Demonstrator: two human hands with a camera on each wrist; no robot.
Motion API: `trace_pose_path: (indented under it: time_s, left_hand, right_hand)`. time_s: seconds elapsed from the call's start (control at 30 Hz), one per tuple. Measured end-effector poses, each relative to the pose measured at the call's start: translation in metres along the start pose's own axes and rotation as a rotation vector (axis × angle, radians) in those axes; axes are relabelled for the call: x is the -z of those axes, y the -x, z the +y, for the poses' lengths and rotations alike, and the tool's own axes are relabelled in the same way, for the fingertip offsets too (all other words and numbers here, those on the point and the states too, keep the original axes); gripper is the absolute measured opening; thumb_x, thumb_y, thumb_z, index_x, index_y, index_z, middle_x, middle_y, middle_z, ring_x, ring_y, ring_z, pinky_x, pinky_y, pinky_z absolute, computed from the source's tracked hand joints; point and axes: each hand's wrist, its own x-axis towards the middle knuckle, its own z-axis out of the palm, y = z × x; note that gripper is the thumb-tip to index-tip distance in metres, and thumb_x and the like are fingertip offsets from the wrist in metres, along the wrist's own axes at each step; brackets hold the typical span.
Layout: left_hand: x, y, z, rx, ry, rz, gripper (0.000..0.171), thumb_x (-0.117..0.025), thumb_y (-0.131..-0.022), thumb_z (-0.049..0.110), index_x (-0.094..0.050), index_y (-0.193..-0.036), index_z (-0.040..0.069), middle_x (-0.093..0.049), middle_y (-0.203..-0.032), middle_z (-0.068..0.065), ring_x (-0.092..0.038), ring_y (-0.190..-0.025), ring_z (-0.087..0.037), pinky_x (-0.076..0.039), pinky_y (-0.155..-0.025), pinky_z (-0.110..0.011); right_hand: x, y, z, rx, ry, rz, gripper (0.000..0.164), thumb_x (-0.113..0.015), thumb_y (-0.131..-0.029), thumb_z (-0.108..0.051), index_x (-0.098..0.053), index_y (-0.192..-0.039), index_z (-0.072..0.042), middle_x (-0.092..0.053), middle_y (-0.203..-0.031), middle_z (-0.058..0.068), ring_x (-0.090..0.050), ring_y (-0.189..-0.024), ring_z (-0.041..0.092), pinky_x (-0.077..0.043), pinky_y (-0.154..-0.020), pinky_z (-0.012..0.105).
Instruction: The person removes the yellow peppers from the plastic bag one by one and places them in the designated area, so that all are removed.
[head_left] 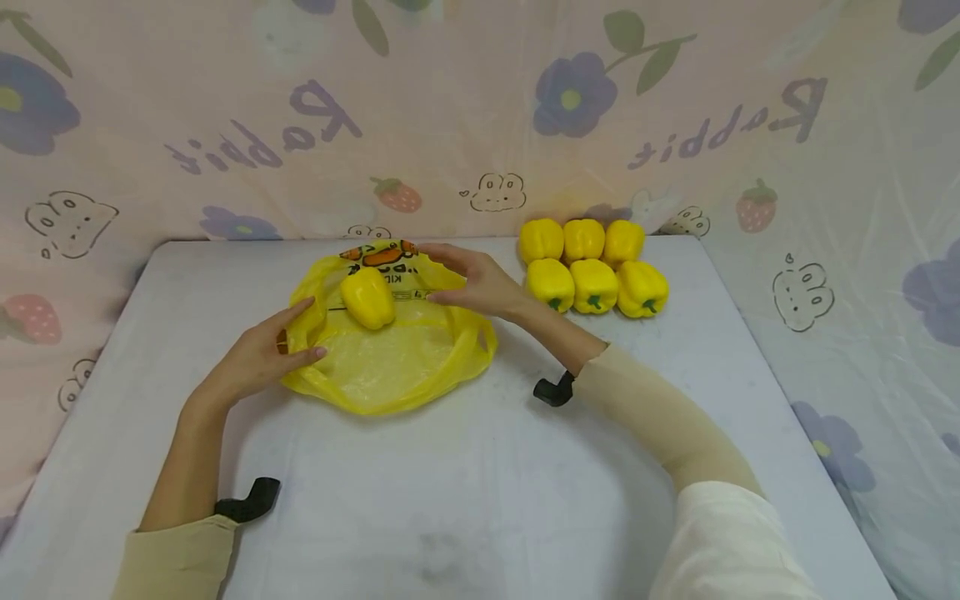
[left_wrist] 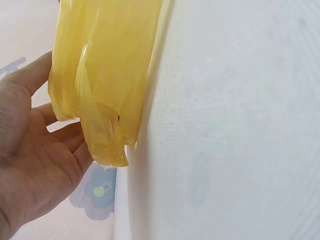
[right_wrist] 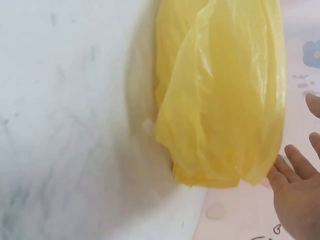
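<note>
A yellow plastic bag (head_left: 390, 354) with a printed cartoon stands on the table, its mouth spread wide. Inside, near the printed back wall, lies a yellow bell pepper (head_left: 367, 298). My left hand (head_left: 255, 354) touches the bag's left rim, thumb over the edge and the other fingers partly hidden behind the plastic. On the opposite side my right hand (head_left: 480, 282) reaches over the back right rim with thumb and fingers spread. In the right wrist view, fingers (right_wrist: 295, 165) of that hand meet the bag's edge.
Several yellow bell peppers (head_left: 594, 286) stand in two rows at the back right of the white table (head_left: 450, 500). Behind the table hangs a patterned curtain (head_left: 450, 108). Each wrist carries a black camera mount (head_left: 553, 390).
</note>
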Motion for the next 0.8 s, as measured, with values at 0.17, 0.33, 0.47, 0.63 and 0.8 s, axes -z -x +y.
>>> trace_pose_path:
  time_s: [0.17, 0.33, 0.47, 0.63, 0.8]
  left_hand:
    - [-0.001, 0.000, 0.000, -0.001, 0.003, 0.002, 0.095, -0.068, -0.090, 0.052, -0.016, -0.161, 0.016, -0.016, -0.162, -0.025, -0.013, -0.147, -0.048, -0.017, -0.112, -0.069]
    - [0.000, 0.001, 0.001, -0.009, 0.000, 0.005, 0.094, -0.068, -0.090, 0.051, -0.016, -0.160, 0.015, -0.017, -0.162, -0.025, -0.014, -0.147, -0.048, -0.018, -0.112, -0.069]
    - [0.000, 0.000, 0.001, -0.009, -0.004, 0.004, 0.094, -0.068, -0.091, 0.050, -0.017, -0.160, 0.015, -0.018, -0.161, -0.027, -0.015, -0.146, -0.049, -0.018, -0.112, -0.069]
    - [-0.001, 0.000, -0.001, -0.008, -0.012, 0.006, 0.093, -0.069, -0.091, 0.050, -0.018, -0.160, 0.015, -0.021, -0.159, -0.028, -0.017, -0.145, -0.050, -0.020, -0.112, -0.069]
    - [-0.001, 0.000, 0.000, -0.005, -0.015, 0.005, 0.093, -0.068, -0.091, 0.050, -0.017, -0.160, 0.015, -0.020, -0.159, -0.029, -0.017, -0.145, -0.050, -0.020, -0.111, -0.069]
  right_hand:
    - [-0.011, -0.010, 0.000, -0.009, 0.024, -0.041, 0.069, -0.075, -0.089, -0.016, -0.044, -0.151, -0.016, -0.038, -0.157, 0.000, -0.039, -0.142, 0.020, -0.030, -0.116, 0.029]
    - [-0.024, -0.022, 0.000, 0.004, 0.075, -0.081, 0.071, -0.076, -0.088, -0.019, -0.043, -0.151, -0.023, -0.039, -0.157, 0.001, -0.038, -0.141, 0.014, -0.032, -0.115, 0.029]
    - [-0.033, -0.031, 0.001, 0.048, 0.092, -0.093, 0.073, -0.077, -0.086, -0.012, -0.043, -0.151, -0.019, -0.040, -0.156, 0.006, -0.040, -0.141, 0.019, -0.032, -0.114, 0.028]
    - [-0.041, -0.042, 0.002, 0.053, 0.158, -0.111, 0.075, -0.078, -0.085, -0.010, -0.041, -0.150, -0.009, -0.042, -0.153, 0.011, -0.042, -0.138, 0.033, -0.034, -0.113, 0.027]
    - [-0.049, -0.053, 0.006, 0.026, 0.220, -0.130, 0.081, -0.082, -0.083, -0.013, -0.039, -0.151, -0.007, -0.044, -0.153, 0.009, -0.042, -0.139, 0.028, -0.032, -0.113, 0.023]
